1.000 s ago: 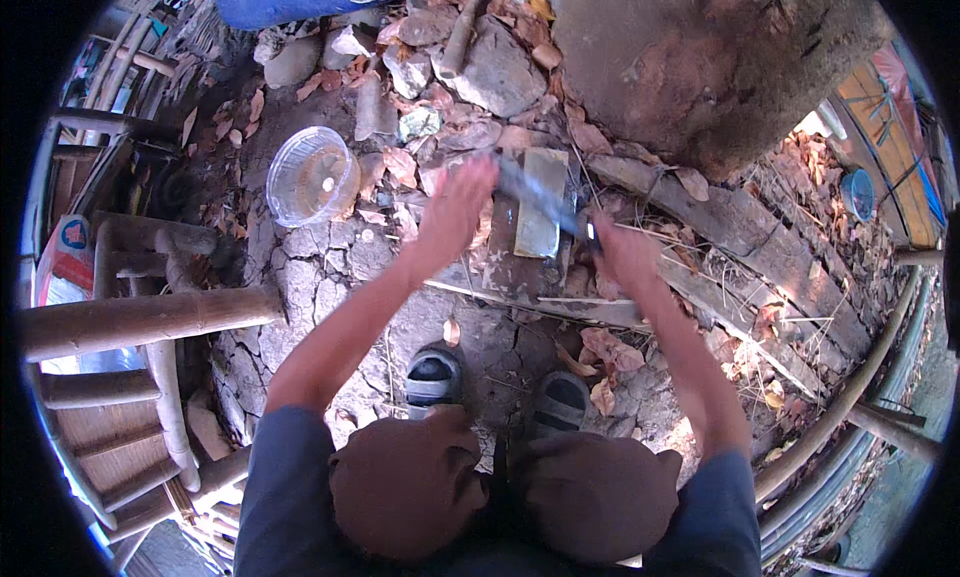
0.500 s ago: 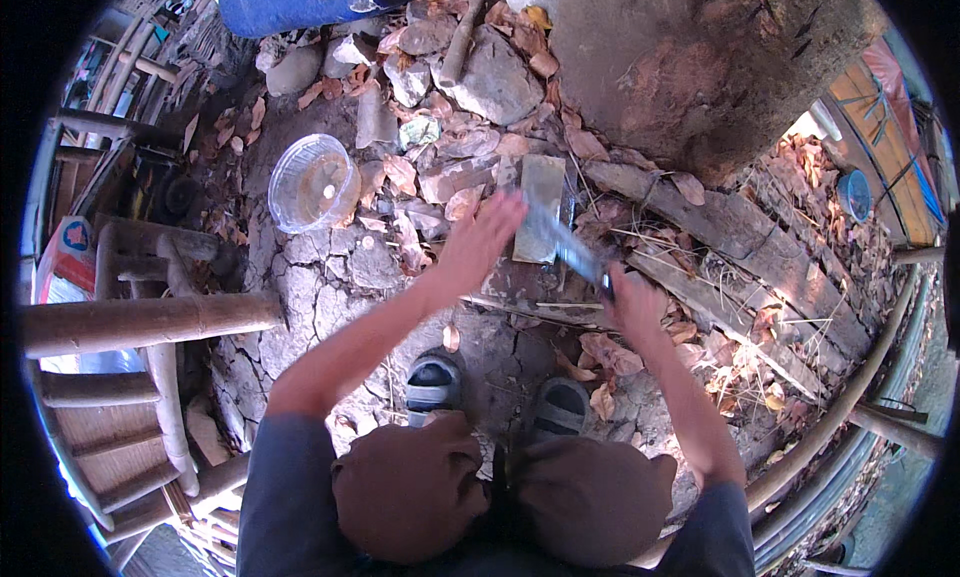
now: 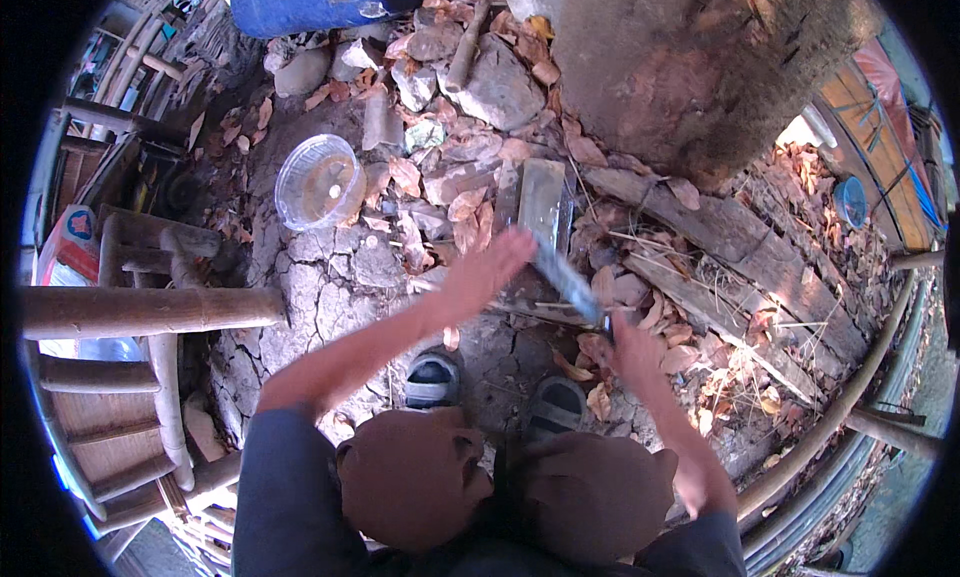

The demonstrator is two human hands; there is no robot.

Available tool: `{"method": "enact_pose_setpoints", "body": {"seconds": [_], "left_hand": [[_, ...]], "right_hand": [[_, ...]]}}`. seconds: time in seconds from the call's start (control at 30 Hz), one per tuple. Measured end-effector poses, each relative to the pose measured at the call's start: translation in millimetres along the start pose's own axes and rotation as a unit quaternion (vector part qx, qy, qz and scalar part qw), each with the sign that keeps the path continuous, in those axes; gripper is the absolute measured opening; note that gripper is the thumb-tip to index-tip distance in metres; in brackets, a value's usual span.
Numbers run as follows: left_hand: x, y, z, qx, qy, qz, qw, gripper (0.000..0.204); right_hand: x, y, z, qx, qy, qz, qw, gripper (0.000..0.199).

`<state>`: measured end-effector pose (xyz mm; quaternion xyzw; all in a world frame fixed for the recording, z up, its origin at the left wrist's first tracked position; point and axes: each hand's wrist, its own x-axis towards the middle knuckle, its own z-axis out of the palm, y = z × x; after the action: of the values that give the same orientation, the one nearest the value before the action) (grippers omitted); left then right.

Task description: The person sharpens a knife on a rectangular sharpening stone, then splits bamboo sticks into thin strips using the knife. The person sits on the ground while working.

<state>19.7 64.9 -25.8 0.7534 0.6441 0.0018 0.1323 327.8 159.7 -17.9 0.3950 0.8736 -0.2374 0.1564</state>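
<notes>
A knife (image 3: 568, 282) with a broad, shiny blade slants over the ground in front of me, smeared by motion. My right hand (image 3: 636, 353) is closed round its dark handle. My left hand (image 3: 495, 267) reaches out with its fingers stretched flat at the blade's far end; whether they press on the steel is too blurred to tell. Just beyond that end lies a rectangular whetstone (image 3: 541, 190), its top wet-looking. To the left stands a clear plastic tub (image 3: 287, 185) holding brownish water and a small pale thing.
Weathered planks (image 3: 715, 232) lie to the right among dry leaves. A large boulder (image 3: 690, 87) rises at the far right, with a blue barrel (image 3: 310, 5) at the far left. A bamboo frame (image 3: 150, 313) stands close on the left. My sandalled feet (image 3: 433, 377) are below the knife.
Both hands and the knife have come back toward me. The blade, which lay across the whetstone, now shows mostly on its near side, and more of the stone's top is uncovered.
</notes>
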Motion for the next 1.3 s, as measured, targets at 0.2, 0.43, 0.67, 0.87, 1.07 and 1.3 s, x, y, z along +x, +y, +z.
{"method": "enact_pose_setpoints", "body": {"seconds": [0.2,0.43,0.67,0.87,1.07,1.3], "left_hand": [[60,-36,-24,0.161,0.073,0.007,0.984,0.074],[28,-13,1,0.121,0.054,0.032,0.991,0.088],[49,39,-57,-0.075,0.137,0.006,0.988,0.078],[53,39,-9,-0.056,0.2,0.013,0.978,0.072],[53,10,10,-0.016,0.154,-0.019,0.988,0.076],[88,-7,-2,0.053,0.142,0.007,0.988,0.085]], "right_hand": [[46,4,-15,0.017,0.137,-0.017,0.99,0.055],[5,-11,-15,0.019,0.074,0.018,0.997,0.051],[37,13,-25,0.299,0.096,-0.082,0.946,0.042],[29,5,-15,0.654,-0.142,0.085,0.738,0.033],[13,-1,6,0.475,-0.056,0.045,0.877,0.035],[46,18,24,0.33,0.058,0.058,0.94,0.046]]}}
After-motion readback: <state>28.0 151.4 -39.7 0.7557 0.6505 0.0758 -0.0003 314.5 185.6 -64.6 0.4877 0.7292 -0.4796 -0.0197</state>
